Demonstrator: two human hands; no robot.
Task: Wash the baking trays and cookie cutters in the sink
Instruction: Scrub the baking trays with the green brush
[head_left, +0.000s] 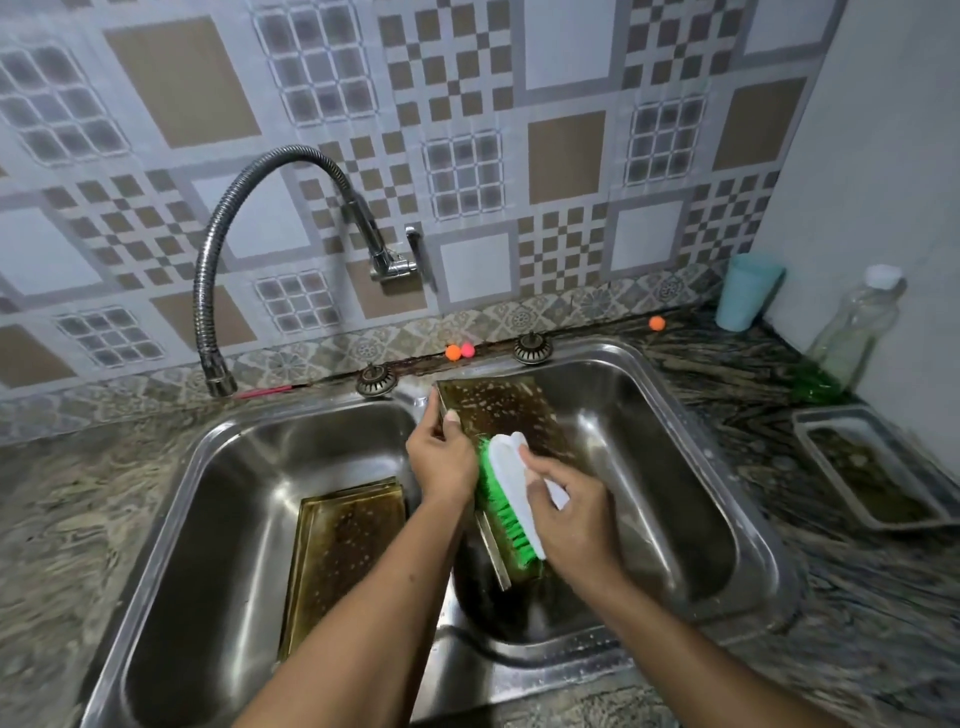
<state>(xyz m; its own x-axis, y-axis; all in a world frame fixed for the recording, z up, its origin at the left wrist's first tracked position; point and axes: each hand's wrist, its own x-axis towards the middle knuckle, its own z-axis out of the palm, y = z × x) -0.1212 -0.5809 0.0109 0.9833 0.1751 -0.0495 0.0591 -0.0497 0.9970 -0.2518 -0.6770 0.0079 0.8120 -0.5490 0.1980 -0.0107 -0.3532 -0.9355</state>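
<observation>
Over the right basin (670, 467): both hands meet on one tray; the forearms reach in from the near edge.
Left hand (441, 462): fingers curled round the left rim of the held tray (498, 410); thumb laid on its upper face; the grip sits toward the far end.
Right hand (566, 514): fingers wrapped round the white back of the brush (511, 493); firm grip, knuckles up.
Brush: green bristles face left and down, pressed on the near half of the held tray; white body on top.
Held tray: inside the right basin; tilted, far end raised at the basin's back left corner, near end low; brown-stained face dotted with pale specks.
Second tray (343, 540): in the left basin (234, 467), close to its right wall; brown-stained and speckled; neither hand touches it.
Strainers (375, 378): two round metal pieces on the back rim, one behind each basin.
Faucet (244, 208): flexible metal hose arching left from a wall tap; nozzle hangs at the back rim of the left basin.
Balls (453, 352): one orange and one pink, touching, on the back ledge between the strainers; another orange one farther right.
Third tray (872, 467): on the counter (753, 395) right of the sink, well apart from the hands; dark and stained inside.
Cup (745, 291): pale blue, upright, at the back right corner.
Bottle (857, 332): clear, white cap, upright by the right wall, between cup and third tray; something green at its base, kind unclear.
</observation>
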